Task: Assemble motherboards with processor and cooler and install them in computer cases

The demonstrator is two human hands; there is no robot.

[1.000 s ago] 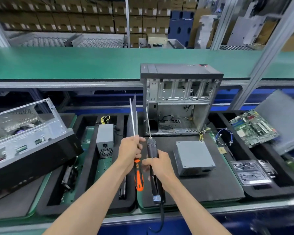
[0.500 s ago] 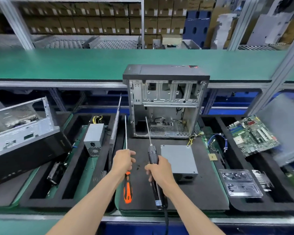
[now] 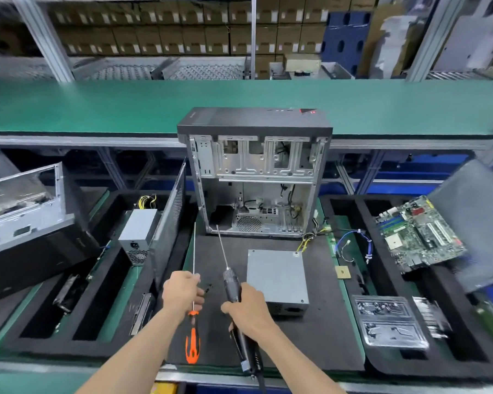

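A: Fingers first. The left hand [image 3: 182,291] is curled round the thin metal shaft of the orange-handled screwdriver [image 3: 193,334], well above the grip. The right hand [image 3: 246,312] is wrapped round the body of the black power screwdriver [image 3: 235,305], its long bit pointing toward the case.

B: And the parts themselves?

A: The open computer case [image 3: 254,177] stands upright at the back of the black foam mat [image 3: 319,339], with nothing mounted in its main bay. The motherboard [image 3: 419,234] leans in the tray off to the right, well apart from the case. A grey power supply [image 3: 276,277] lies just beside the right hand.

B: So, two tools and no free hand.

A: I'd set the orange one down flat on the mat, clear of the power supply. Then fetch the board with both hands, holding it by its edges.
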